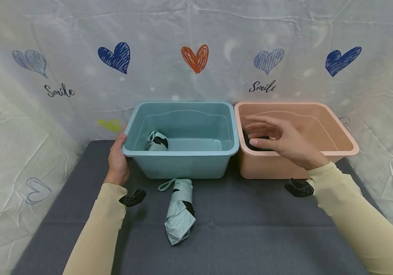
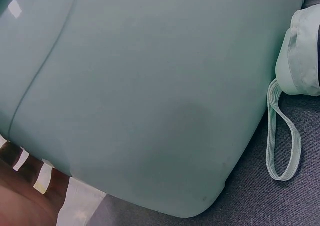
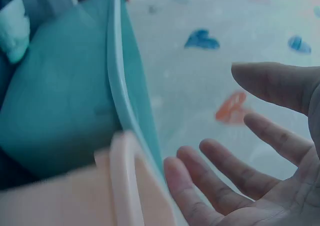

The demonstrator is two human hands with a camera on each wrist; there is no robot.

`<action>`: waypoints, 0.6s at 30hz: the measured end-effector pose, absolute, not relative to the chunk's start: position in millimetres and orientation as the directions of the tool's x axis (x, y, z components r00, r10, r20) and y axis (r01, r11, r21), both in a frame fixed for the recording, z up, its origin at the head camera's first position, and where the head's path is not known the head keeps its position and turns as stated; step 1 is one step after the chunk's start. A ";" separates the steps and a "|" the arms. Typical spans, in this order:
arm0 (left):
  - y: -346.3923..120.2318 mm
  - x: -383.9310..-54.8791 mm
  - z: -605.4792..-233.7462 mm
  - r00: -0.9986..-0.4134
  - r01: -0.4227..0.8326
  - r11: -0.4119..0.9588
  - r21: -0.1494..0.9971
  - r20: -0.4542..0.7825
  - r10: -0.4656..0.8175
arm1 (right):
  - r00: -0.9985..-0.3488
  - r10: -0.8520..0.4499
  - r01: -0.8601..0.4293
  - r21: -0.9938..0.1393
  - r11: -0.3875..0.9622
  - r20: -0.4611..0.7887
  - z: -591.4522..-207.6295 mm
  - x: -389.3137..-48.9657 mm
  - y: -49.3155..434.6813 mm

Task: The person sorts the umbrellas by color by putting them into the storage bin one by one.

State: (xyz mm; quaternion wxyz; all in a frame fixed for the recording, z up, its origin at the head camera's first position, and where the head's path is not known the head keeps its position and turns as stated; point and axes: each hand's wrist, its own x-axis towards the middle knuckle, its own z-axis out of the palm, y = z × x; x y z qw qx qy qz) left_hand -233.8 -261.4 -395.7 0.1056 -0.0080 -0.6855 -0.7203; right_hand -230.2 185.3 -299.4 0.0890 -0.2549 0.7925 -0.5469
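Note:
My left hand (image 1: 118, 162) rests against the left side of a blue plastic bin (image 1: 182, 164), its fingers extended along the wall just under the rim. In the left wrist view those fingers (image 2: 37, 178) show at the lower left corner. My right hand (image 1: 285, 143) hovers over the near left part of a peach plastic bin (image 1: 340, 149), fingers spread and nothing between them. Below it, a dark object (image 1: 260, 147) lies inside that bin, mostly hidden by the hand and rim. A folded light-green umbrella (image 1: 158, 141) with a black patch lies in the blue bin.
Another folded light-green umbrella (image 1: 180, 214) with a wrist loop lies on the dark grey tablecloth (image 1: 244, 236) in front of the blue bin. Both bins stand side by side, rims nearly meeting. Behind them hangs a pale curtain (image 1: 162, 84) printed with hearts.

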 end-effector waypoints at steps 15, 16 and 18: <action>-263.2 -233.5 -396.1 -0.980 0.145 -0.031 0.989 0.139 -0.144 | -0.773 -0.625 -0.255 -0.955 0.154 0.106 -363.4 -181.8 128.3; -263.4 -233.4 -396.1 -0.980 0.141 -0.031 0.989 0.136 -0.144 | -0.775 -0.625 -0.247 -0.955 0.165 0.092 -370.1 -180.0 123.7; -263.6 -233.1 -396.0 -0.981 0.138 -0.031 0.990 0.132 -0.145 | -0.781 -0.622 -0.227 -0.952 0.205 0.052 -383.6 -176.3 114.6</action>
